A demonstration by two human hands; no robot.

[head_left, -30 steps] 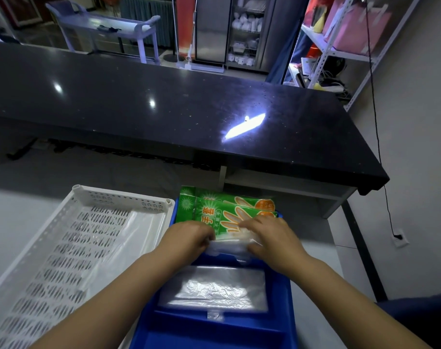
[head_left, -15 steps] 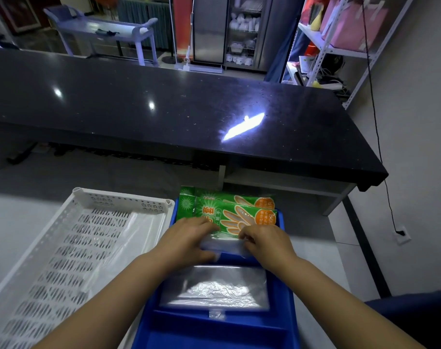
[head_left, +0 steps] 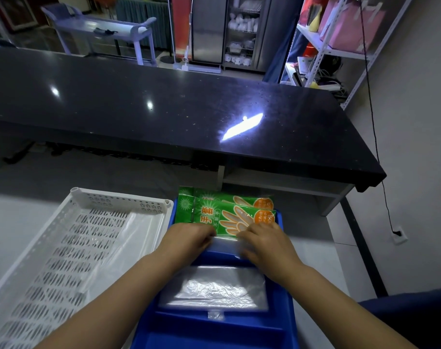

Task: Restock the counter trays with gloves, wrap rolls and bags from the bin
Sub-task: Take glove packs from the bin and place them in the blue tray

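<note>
Green glove packs (head_left: 233,200) (head_left: 239,217): two. Clear plastic packs (head_left: 214,289) (head_left: 225,246): two. Blue tray (head_left: 209,331): one. White basket (head_left: 118,199): one.

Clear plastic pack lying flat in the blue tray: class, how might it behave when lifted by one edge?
Probably floppy: the clear plastic pack shows thin, wrinkled film. Likely light, since it lies so flat. Possibly slippery, as its surface looks glossy.

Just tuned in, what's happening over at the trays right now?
A person has both hands in the blue tray: left hand and right hand grip a clear plastic pack by its ends, just in front of the green glove packs at the far end. A second clear pack lies flat in the nearer compartment. The white perforated tray on the left holds a clear plastic sheet.
</note>
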